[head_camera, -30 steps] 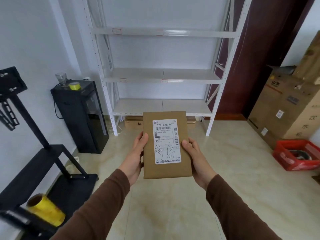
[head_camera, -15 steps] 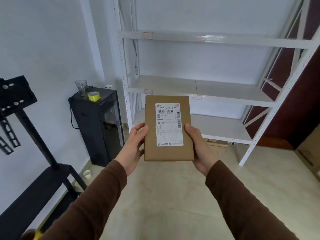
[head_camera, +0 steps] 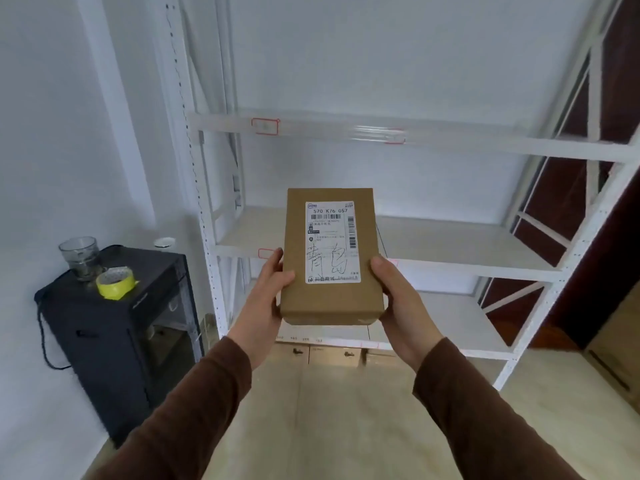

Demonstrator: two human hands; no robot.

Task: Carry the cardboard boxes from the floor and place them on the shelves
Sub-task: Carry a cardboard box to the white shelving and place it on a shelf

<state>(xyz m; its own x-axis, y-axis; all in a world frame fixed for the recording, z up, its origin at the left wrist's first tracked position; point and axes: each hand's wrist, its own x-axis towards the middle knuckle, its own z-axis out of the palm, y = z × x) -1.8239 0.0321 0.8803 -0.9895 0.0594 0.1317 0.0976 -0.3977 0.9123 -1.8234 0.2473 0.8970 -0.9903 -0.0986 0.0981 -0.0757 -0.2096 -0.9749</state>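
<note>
A small flat cardboard box (head_camera: 330, 303) with a white shipping label sits between both hands, held out in front of me at chest height. My left hand (head_camera: 265, 299) grips its left edge, thumb on top. My right hand (head_camera: 398, 303) grips its right edge the same way. Straight behind the box stands a white metal shelving unit (head_camera: 450, 261); the box is level with its middle shelf. Another bare shelf (head_camera: 346, 129) runs above it and a lower one (head_camera: 446, 327) beneath.
A black cabinet (head_camera: 117, 334) stands left of the shelves, with a glass cup (head_camera: 79, 256) and a yellow tape roll (head_camera: 116, 282) on top. More cardboard boxes (head_camera: 332, 355) lie on the floor under the lowest shelf. A dark red door (head_camera: 616, 202) is behind the shelves' right side.
I have walked closer to the shelving unit, which now fills the view. The box has risen in both hands from the lower shelf's level to the middle shelf's level.
</note>
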